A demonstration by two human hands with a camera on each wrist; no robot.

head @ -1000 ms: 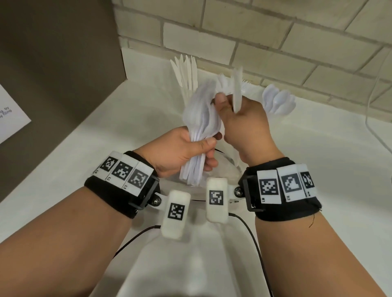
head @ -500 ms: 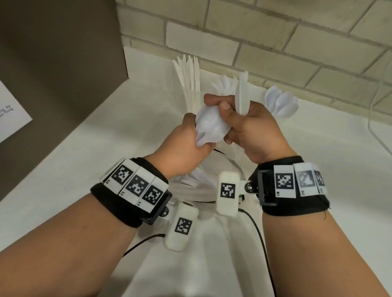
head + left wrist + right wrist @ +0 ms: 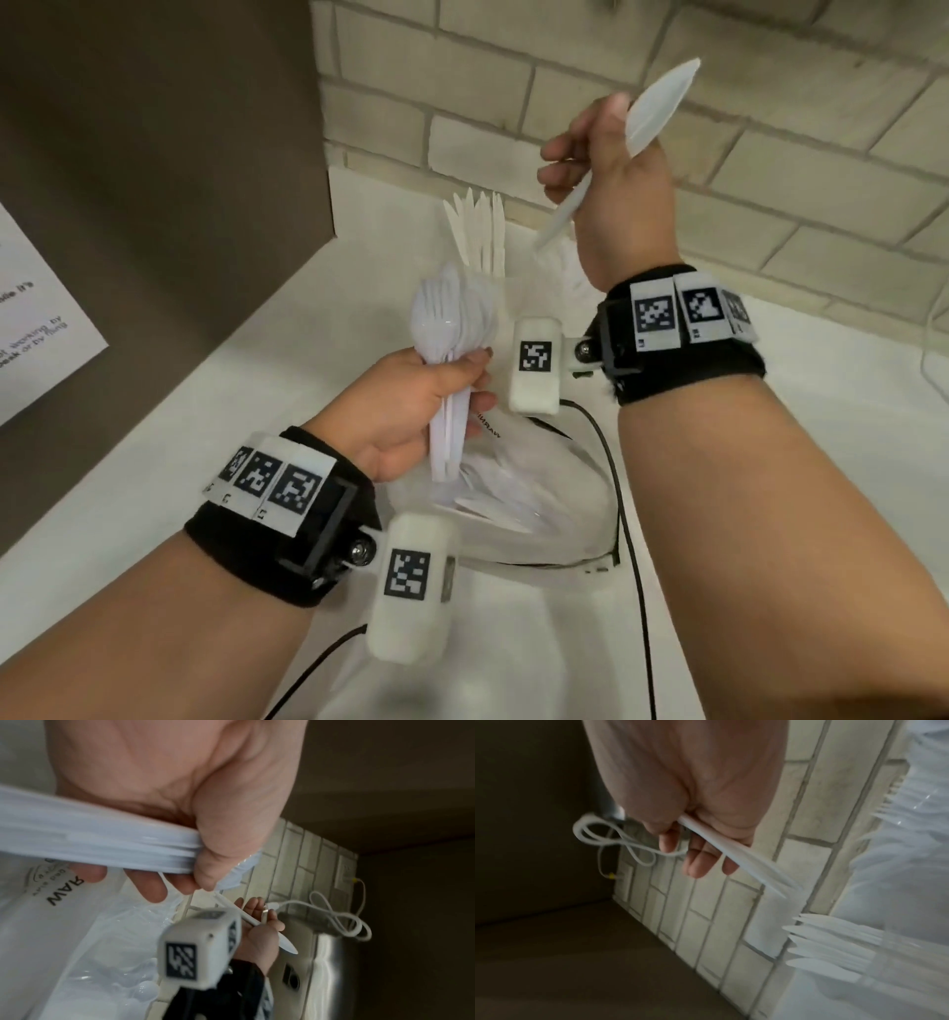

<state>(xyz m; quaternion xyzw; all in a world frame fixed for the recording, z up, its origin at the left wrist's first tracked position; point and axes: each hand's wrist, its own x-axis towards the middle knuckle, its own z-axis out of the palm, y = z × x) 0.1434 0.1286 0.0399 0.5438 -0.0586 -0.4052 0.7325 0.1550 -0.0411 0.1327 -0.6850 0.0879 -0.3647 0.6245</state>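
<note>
My left hand (image 3: 452, 383) grips a bundle of white plastic cutlery (image 3: 452, 329) by the handles, fork tines and spoon bowls pointing up. In the left wrist view the stacked handles of the bundle (image 3: 90, 841) cross my palm. My right hand (image 3: 590, 154) is raised toward the brick wall and holds a single white plastic knife (image 3: 652, 113), blade up. The right wrist view shows the knife (image 3: 731, 850) blurred between thumb and fingers. The two hands are apart.
Several white knives (image 3: 477, 231) stand upright at the back of the white counter (image 3: 257, 360). A clear plastic bag (image 3: 513, 509) with more cutlery lies under my left hand. A brown panel (image 3: 154, 154) closes the left side. A white cable (image 3: 334, 914) hangs by the wall.
My right hand has left the bundle and risen up and to the right with the single knife. My left hand has dropped lower and nearer with the bundle.
</note>
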